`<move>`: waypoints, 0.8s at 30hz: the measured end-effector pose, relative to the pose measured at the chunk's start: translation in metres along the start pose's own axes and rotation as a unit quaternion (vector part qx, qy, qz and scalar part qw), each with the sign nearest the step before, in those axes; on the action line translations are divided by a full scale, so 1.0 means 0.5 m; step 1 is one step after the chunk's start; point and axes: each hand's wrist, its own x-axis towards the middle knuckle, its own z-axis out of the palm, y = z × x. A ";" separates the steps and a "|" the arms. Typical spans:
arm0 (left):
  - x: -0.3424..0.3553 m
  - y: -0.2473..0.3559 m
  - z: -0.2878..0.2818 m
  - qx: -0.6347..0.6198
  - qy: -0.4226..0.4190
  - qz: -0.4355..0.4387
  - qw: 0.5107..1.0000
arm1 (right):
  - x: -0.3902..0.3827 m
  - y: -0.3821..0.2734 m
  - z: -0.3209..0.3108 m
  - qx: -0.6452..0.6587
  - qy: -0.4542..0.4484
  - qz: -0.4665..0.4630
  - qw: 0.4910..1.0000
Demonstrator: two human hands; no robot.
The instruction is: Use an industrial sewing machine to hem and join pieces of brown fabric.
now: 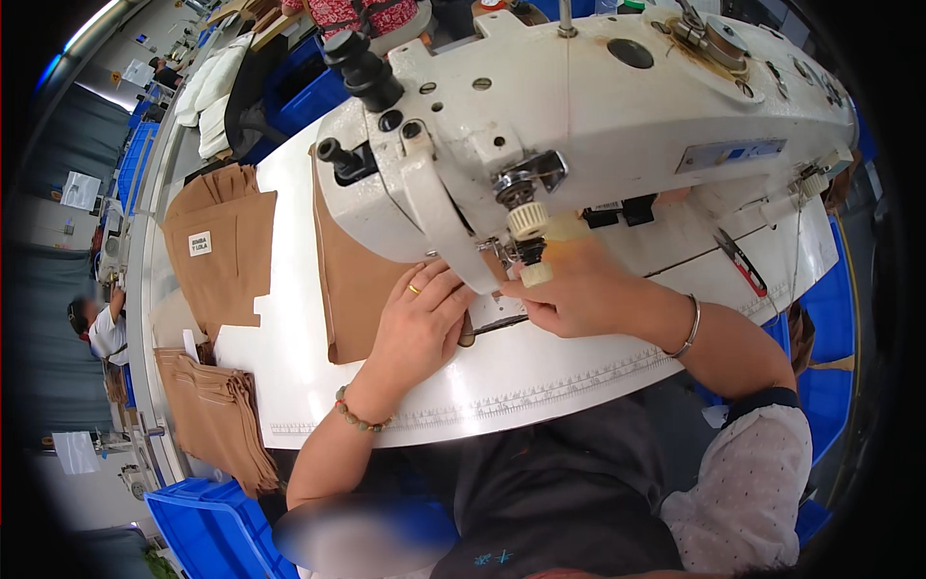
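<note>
Steadying brown cloth (359, 275) on the white table (291, 372), by the sewing machine (598, 96): left hand (420, 314) laid on it, fingers together. Right hand (584, 289) curled near the stitching spot; grasp hidden, can't tell. Likely lining-up or stitching; next calls for straight edges, clear fingers.

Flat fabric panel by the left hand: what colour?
Flat fabric panel: brown, clearest in the head view.

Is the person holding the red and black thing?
No, the red and black tool lies on the white table, apart from the left hand and the right hand.
</note>
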 end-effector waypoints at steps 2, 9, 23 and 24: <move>0.001 0.003 0.002 0.001 0.005 0.001 1.000 | -0.001 0.002 -0.007 0.044 -0.007 0.006 0.999; 0.019 -0.026 0.001 0.019 -0.016 -0.017 1.000 | 0.002 0.014 -0.005 -0.006 -0.067 0.038 0.997; 0.025 -0.119 -0.025 -0.007 0.069 -0.093 0.993 | 0.004 0.008 0.009 -0.069 -0.006 -0.010 0.998; 0.024 -0.124 -0.039 -0.020 0.080 -0.106 0.991 | 0.003 0.004 0.010 -0.069 -0.005 -0.009 0.998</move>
